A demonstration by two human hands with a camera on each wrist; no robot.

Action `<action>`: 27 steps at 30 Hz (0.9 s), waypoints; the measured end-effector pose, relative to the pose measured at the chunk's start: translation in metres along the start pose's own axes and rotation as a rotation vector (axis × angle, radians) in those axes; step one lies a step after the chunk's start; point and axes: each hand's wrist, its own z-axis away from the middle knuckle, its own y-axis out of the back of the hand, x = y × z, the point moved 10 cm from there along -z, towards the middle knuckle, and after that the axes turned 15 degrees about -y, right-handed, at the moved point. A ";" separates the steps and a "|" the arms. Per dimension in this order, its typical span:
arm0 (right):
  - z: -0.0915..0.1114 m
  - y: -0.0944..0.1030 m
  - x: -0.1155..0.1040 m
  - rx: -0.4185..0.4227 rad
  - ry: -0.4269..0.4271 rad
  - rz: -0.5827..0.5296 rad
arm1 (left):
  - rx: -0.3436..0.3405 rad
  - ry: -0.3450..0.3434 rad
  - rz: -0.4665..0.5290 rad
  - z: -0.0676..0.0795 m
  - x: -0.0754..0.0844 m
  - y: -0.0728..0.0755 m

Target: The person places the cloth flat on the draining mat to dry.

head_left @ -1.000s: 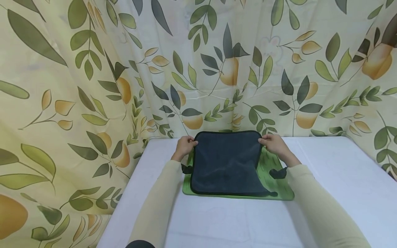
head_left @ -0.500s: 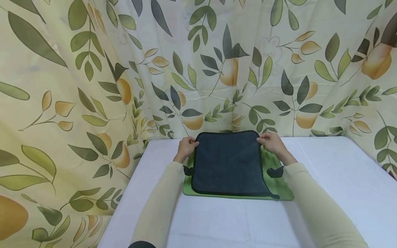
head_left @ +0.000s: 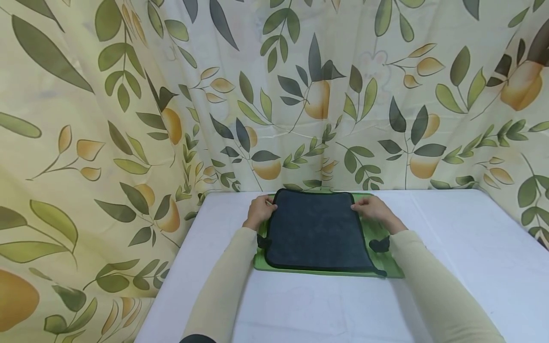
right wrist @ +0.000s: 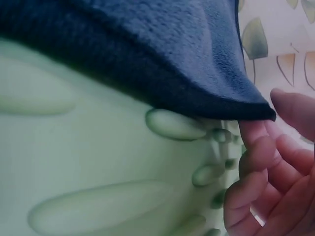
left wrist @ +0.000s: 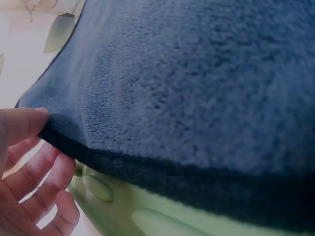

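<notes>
A dark blue fleecy cloth (head_left: 315,231) with a black bound edge lies spread over a green board (head_left: 377,267) with raised oval bumps. At the cloth's far left corner, my left hand (head_left: 259,210) pinches the edge; in the left wrist view the thumb (left wrist: 24,120) presses on top and the other fingers curl below. My right hand (head_left: 374,209) is at the far right corner. In the right wrist view its thumb (right wrist: 295,105) stands a little off the cloth's corner, while a finger lies beneath the edge. The near right corner of the cloth tapers toward the board's front edge.
The board lies on a table with a white cover (head_left: 300,305), near its far edge. A curtain (head_left: 274,95) printed with leaves and fruit hangs behind and on the left. Dark straps (head_left: 380,245) hang at both wrists.
Both hands have come down slightly and inward. The cloth's far edge has dropped, baring the board's far edge behind it, and the right thumb now stands off the corner.
</notes>
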 end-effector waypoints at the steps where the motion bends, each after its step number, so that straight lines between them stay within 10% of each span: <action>1: 0.000 0.000 0.000 0.006 0.008 0.004 | -0.001 0.003 -0.010 0.000 0.000 0.000; 15: 0.004 0.021 -0.006 0.141 0.063 0.000 | 0.067 0.007 -0.038 -0.006 0.001 0.006; 27: 0.003 -0.004 0.017 -0.046 -0.029 0.029 | -0.025 0.025 -0.080 0.009 0.000 -0.004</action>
